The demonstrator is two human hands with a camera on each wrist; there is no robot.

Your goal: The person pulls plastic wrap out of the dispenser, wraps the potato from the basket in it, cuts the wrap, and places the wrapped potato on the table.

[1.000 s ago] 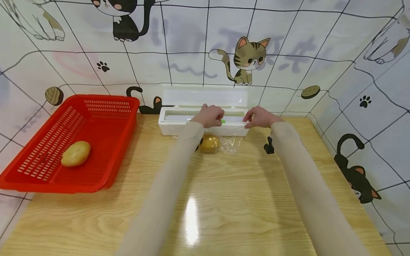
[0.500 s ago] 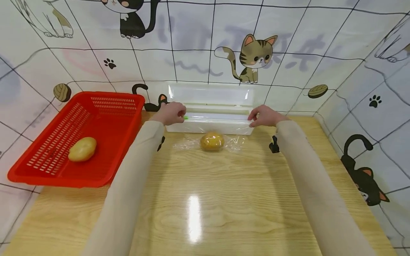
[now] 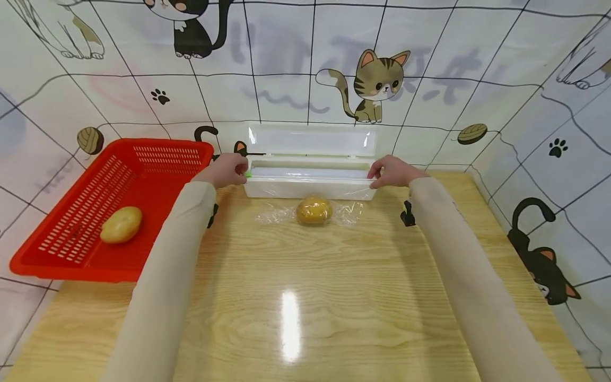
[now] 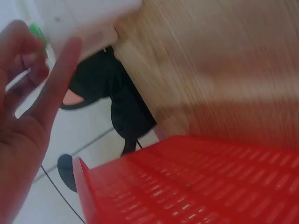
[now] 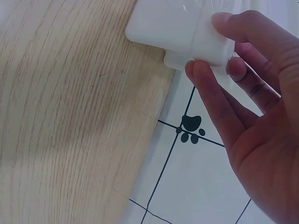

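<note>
A white cling film dispenser (image 3: pixel 305 189) stands against the back wall with its lid (image 3: pixel 312 140) raised. At its left end my left hand (image 3: pixel 224 170) pinches the small green cutter slider (image 3: pixel 247 174); the left wrist view shows the green piece (image 4: pixel 37 33) at the curled fingers. My right hand (image 3: pixel 395 171) grips the dispenser's right end, thumb on the front edge and fingers around the corner in the right wrist view. Clear film lies over the dispenser's front edge. Before it on the table sits a potato (image 3: pixel 314 210) wrapped in cling film, loose film spreading on both sides.
A red perforated basket (image 3: pixel 157 223) stands at the left, close to my left forearm, with one unwrapped potato (image 3: pixel 121 225) inside. The wooden table (image 3: pixel 334 297) meets a cat-patterned covering (image 3: pixel 281 95) at the back and right.
My left hand has slid leftward with the green slider along the dispenser, from near its middle to its left end. My right hand keeps its hold on the right end.
</note>
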